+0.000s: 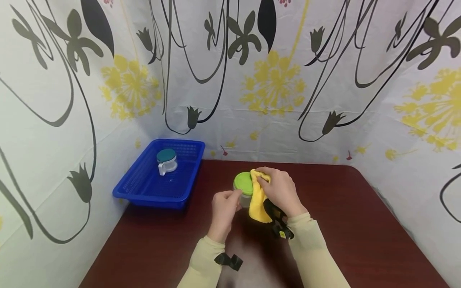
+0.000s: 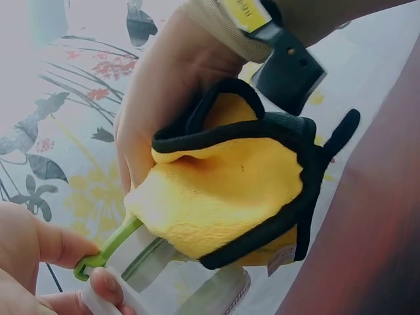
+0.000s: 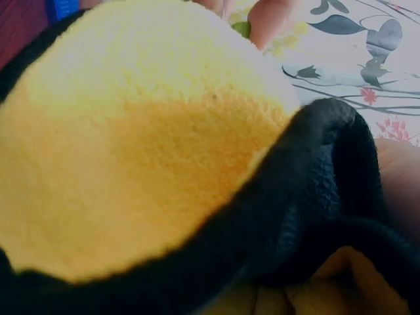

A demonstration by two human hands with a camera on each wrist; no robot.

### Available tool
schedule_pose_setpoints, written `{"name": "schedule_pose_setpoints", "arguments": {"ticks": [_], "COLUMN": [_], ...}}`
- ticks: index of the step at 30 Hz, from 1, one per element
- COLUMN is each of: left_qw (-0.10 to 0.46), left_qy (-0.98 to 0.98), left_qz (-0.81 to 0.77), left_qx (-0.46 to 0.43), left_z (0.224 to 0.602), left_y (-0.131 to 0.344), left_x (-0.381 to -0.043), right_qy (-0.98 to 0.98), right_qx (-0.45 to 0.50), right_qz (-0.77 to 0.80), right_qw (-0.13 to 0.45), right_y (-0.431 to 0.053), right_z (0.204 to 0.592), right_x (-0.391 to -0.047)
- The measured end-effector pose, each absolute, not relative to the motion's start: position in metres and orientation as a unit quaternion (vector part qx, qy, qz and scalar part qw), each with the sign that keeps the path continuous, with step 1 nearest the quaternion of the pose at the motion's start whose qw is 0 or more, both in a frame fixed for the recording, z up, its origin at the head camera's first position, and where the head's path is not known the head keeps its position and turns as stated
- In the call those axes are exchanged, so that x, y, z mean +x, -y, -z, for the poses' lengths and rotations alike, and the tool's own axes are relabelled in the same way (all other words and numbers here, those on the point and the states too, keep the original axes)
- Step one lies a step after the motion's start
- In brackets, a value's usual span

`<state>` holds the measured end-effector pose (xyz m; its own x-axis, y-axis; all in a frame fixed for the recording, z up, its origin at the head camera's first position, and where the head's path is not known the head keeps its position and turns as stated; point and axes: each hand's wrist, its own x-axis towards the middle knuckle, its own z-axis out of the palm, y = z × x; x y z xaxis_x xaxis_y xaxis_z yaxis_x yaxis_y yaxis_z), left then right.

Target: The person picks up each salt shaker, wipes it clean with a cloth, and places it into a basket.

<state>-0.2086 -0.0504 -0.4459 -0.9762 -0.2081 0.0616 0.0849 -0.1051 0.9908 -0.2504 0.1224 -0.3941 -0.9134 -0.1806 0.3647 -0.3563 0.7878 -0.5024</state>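
A clear jar [image 2: 144,266] with a green lid [image 1: 243,183] is held between both hands above the dark red table. My left hand [image 1: 224,208] pinches it at the near left side, with thumb and fingers on the lid's green tab and the white handle [image 2: 108,298]. In my right hand [image 1: 282,192] is a yellow cloth [image 1: 258,204] with black edging, pressed against the right side of the lid and jar. The cloth hangs down and hides much of the jar. It fills most of the right wrist view, where only a sliver of green shows.
A blue plastic basket [image 1: 151,198] stands at the table's back left. Inside it lies a clear jar with a teal lid [image 1: 166,155] and a white handle. Flower-printed white sheets [image 1: 230,92] hang behind and beside the dark red table [image 1: 342,224].
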Motion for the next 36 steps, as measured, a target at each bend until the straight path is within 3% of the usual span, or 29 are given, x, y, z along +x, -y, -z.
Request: {"name": "schedule_pose_setpoints", "arguments": {"ticks": [11, 36], "left_qw": [0.115, 0.172], "left_qy": [0.696, 0.709], "left_qz": [0.706, 0.679], "left_qx": [0.069, 0.084], "left_z": [0.431, 0.377], "left_y": [0.06, 0.139], "left_x": [-0.227, -0.273], "right_qy": [0.917, 0.939], "right_qx": [0.143, 0.115], "right_qz": [-0.318, -0.266], "right_qw": [0.194, 0.185], "right_y": [-0.128, -0.185], "right_z": [0.395, 0.393], "right_x": [-0.245, -0.256]}}
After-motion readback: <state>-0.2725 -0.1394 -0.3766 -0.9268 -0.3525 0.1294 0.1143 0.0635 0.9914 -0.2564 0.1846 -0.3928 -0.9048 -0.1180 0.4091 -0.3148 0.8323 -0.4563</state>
